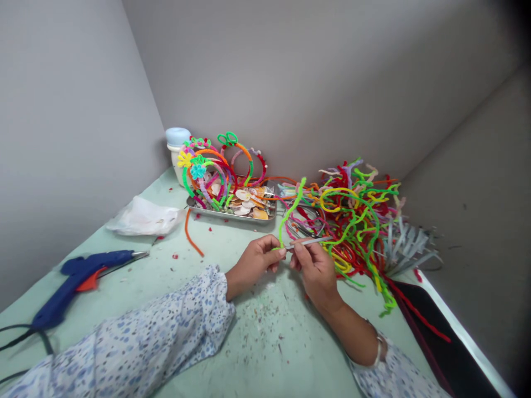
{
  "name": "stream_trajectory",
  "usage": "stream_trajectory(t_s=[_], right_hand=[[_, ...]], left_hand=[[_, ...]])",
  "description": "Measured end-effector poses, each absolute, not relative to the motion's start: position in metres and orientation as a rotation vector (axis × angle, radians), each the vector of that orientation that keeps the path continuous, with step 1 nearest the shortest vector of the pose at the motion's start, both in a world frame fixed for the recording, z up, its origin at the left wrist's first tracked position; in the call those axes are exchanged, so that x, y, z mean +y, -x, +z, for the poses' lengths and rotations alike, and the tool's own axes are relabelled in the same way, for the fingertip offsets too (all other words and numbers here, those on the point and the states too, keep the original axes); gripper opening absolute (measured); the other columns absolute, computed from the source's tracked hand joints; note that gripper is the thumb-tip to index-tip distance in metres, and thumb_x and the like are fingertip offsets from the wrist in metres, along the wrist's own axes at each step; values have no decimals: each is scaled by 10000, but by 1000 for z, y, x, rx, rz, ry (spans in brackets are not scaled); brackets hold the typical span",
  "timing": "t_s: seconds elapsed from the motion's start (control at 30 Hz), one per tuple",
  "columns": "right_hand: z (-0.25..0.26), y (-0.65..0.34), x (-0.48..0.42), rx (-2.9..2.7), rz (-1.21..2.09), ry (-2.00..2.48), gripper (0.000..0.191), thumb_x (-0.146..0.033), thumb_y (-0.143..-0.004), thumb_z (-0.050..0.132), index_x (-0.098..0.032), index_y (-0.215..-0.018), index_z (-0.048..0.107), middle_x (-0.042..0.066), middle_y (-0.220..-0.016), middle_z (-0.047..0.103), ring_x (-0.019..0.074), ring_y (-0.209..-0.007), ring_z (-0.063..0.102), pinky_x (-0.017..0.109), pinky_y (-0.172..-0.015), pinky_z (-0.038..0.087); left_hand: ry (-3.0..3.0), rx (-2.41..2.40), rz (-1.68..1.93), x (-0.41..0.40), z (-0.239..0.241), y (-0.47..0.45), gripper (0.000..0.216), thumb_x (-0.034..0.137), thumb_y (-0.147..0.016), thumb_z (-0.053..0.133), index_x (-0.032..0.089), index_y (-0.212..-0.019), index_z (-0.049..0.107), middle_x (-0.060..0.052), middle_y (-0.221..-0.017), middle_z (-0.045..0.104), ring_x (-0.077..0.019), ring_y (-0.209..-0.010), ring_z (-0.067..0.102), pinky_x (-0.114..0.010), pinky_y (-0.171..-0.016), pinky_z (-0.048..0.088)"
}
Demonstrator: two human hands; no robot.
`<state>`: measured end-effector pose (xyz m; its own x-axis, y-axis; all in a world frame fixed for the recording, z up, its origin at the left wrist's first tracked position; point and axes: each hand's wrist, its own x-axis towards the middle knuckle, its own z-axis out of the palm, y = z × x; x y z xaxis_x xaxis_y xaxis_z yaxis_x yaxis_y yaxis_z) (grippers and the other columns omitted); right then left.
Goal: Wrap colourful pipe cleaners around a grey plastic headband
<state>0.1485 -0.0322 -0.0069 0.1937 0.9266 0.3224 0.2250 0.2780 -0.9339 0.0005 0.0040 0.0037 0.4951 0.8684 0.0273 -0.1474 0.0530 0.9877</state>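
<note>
Left hand (259, 258): its thumb and fingers were pinched on the lower end of a lime-green pipe cleaner (286, 219)
Right hand (318, 275): its thumb and fingertips were closed on a thin grey strip (310, 241)
Lime-green pipe cleaner: it curved upward from the left fingertips, above the table (269, 354)
Tangled pipe cleaners (352, 221): they lay heaped just beyond the right hand
Metal tray (249, 219): it held shells (244, 194), beside fuzzy headbands (198, 171)
Blue glue gun (81, 276): it lay at far left
</note>
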Motion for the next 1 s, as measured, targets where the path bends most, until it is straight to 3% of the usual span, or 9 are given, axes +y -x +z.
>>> stream_trajectory(t_s=[1.0], right_hand=[[-7, -149, -31, -1321, 711, 1207, 212, -382, -894, 514, -194, -855, 604, -31, -579, 563, 127, -537, 498, 246, -538, 401]], left_hand=[[-1234, 701, 875, 5, 3, -2, 285, 393, -821, 578, 132, -712, 540, 37, -564, 521, -45, -425, 426, -196, -451, 284]])
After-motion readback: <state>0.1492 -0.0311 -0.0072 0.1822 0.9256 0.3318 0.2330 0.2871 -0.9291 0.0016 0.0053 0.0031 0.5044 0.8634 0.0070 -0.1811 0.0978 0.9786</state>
